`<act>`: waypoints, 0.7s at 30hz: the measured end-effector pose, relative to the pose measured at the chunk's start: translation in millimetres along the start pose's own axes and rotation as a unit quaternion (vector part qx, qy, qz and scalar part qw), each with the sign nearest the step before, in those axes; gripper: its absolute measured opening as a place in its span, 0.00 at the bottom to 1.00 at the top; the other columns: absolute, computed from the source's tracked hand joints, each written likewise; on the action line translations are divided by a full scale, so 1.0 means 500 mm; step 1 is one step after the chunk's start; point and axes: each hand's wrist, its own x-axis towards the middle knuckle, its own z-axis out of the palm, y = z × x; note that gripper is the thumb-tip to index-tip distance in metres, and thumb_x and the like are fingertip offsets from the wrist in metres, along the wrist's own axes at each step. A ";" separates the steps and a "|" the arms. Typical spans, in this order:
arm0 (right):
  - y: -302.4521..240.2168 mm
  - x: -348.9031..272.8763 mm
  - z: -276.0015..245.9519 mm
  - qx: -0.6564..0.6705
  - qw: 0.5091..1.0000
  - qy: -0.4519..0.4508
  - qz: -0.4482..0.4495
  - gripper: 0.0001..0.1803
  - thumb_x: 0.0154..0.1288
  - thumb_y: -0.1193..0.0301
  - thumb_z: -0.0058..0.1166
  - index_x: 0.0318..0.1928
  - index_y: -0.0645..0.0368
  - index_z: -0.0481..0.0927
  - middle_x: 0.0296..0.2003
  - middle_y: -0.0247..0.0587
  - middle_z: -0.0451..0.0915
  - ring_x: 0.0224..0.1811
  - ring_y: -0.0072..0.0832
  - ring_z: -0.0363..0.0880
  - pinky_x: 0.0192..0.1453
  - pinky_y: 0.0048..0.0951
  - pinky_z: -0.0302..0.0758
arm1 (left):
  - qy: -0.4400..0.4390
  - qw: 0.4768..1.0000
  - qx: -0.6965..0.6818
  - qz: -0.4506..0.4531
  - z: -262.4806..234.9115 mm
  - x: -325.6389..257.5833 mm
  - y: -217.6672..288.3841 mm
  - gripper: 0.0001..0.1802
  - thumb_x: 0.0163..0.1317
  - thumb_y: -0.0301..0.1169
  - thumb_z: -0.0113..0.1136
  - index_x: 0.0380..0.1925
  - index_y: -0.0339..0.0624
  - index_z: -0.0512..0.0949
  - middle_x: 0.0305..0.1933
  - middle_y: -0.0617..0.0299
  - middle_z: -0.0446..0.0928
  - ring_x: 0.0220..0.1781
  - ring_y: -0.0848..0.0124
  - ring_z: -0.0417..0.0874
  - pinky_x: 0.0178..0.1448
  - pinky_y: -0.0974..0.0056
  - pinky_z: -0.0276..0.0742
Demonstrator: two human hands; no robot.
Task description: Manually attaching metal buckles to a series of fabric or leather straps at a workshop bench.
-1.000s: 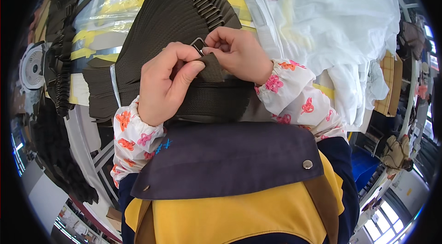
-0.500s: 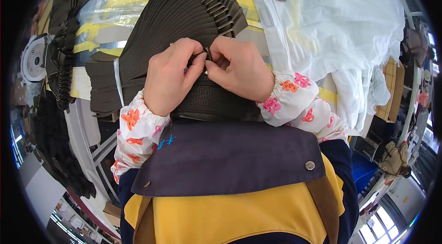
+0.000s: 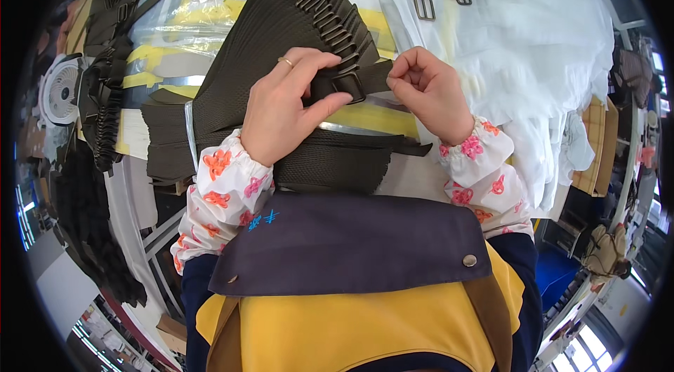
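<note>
A fan of dark brown webbing straps (image 3: 260, 49) lies in front of me, with a row of metal slide buckles (image 3: 319, 10) along its far right edge. My left hand (image 3: 284, 108) holds the nearest slide buckle (image 3: 349, 87), thumb at its lower side and forefinger above; the rest of its fingers are partly hidden. From that buckle a short strap end (image 3: 375, 76) runs right into the pinched fingertips of my right hand (image 3: 432, 91). Nearer me lie more webbing straps (image 3: 337, 165), not threaded with buckles where they show. A clear band (image 3: 190, 134) crosses the bundle at left.
Several loose slide buckles (image 3: 424, 7) lie on white cloth (image 3: 512, 42) at the far right. Plastic sheeting (image 3: 175, 24) and yellow tape (image 3: 372, 119) cover the table. Leftward are a buckled strap bundle (image 3: 109, 101) and a white fan (image 3: 60, 91).
My hands, close together over the straps before, have separated. The right moved right with the strap end; the left now spans a buckle joined to the row.
</note>
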 end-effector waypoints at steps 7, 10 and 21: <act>0.021 0.013 0.002 -0.056 0.998 0.010 0.016 0.05 0.56 0.80 0.50 0.33 0.63 0.69 0.24 0.26 0.69 0.22 0.09 0.65 0.25 0.12 0.62 | 0.013 0.975 0.222 -0.023 -0.083 -0.017 -0.080 0.53 0.32 0.39 0.72 0.61 0.48 0.54 0.61 0.43 0.55 0.58 0.47 0.61 0.61 0.52 0.57; 0.022 0.022 0.006 -0.105 0.994 -0.007 -0.005 0.08 0.55 0.79 0.52 0.35 0.64 0.69 0.23 0.27 0.69 0.21 0.09 0.65 0.25 0.13 0.63 | -0.062 0.972 0.222 -0.056 -0.082 -0.001 -0.106 0.58 0.29 0.43 0.73 0.63 0.49 0.50 0.60 0.35 0.53 0.58 0.43 0.61 0.59 0.52 0.60; 0.030 0.042 0.040 -0.109 0.994 0.003 -0.006 0.12 0.50 0.78 0.56 0.35 0.65 0.69 0.19 0.35 0.72 0.20 0.19 0.70 0.26 0.20 0.69 | -0.108 0.968 0.211 -0.083 -0.083 -0.015 -0.076 0.48 0.34 0.35 0.70 0.60 0.53 0.57 0.37 0.47 0.70 0.36 0.51 0.74 0.40 0.58 0.71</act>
